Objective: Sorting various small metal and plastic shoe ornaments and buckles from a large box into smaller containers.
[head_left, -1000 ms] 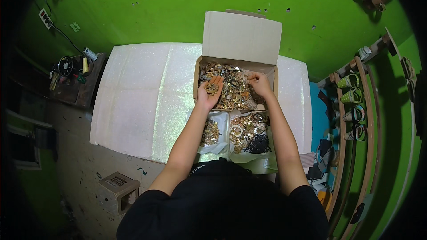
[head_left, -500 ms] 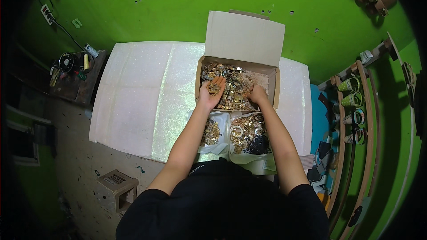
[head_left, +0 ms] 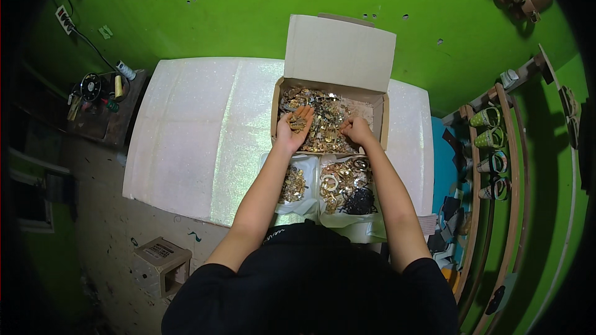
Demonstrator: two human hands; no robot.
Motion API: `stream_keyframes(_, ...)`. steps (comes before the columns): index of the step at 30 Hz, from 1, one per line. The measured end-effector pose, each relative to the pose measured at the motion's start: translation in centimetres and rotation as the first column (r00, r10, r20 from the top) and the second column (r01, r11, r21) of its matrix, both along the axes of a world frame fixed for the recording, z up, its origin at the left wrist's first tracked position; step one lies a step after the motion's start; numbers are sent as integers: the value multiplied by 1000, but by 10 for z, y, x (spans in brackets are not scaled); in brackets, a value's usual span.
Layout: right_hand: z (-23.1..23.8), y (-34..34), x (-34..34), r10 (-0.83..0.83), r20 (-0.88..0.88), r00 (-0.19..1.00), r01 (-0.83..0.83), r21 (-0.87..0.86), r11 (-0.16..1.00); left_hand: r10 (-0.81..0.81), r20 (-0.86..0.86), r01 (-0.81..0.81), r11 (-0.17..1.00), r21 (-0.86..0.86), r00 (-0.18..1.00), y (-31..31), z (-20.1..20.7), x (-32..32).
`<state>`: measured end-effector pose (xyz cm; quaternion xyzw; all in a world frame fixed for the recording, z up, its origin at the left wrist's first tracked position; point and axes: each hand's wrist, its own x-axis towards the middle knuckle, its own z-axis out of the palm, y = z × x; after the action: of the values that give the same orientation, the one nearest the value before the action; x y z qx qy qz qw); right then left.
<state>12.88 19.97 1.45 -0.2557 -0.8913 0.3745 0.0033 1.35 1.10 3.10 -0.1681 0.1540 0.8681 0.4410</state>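
Observation:
An open cardboard box [head_left: 385, 118] with its lid [head_left: 340, 46] raised stands in front of me. A heap of small gold and silver metal pieces [head_left: 326, 130] fills most of it. My left hand [head_left: 287, 134] is palm up over the box's left side, cupped around a few small gold-coloured pieces [head_left: 298, 125]. Over the heap on the right, the fingers of my right hand [head_left: 358, 131] are pinched together; whatever they hold is too small to make out. Nearer me, a white tub [head_left: 303, 162] contains gold-coloured pieces, and a second tub [head_left: 340, 219] has larger pale and gold rings and a black tangle.
The white glittery sheet [head_left: 186, 130] covers the table. At the left, a small dark stand [head_left: 102, 121] bears thread spools. A wooden rack [head_left: 511, 167] with sandals leans along the right wall. A box-like stool [head_left: 162, 260] sits on the floor at the lower left.
My right hand has lifted slightly and shifted a little left over the heap, its fingertips now more visible. My left hand stays nearly in place with its pieces.

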Motion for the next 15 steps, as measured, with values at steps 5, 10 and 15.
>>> stream_keyframes(5,-2,4,-1,51,84,995,-59,93,994,7,19,-7,1000,0,1000,0,0,0)
stream_keyframes(10,18,-1,-5,50,192,980,-24,-137,990,13,6,-13,1000,-2,1000,-2,-2,0)
stream_keyframes(15,17,22,-2,47,1,999,-46,-208,977,-28,-8,28,1000,10,1000,3,2,4)
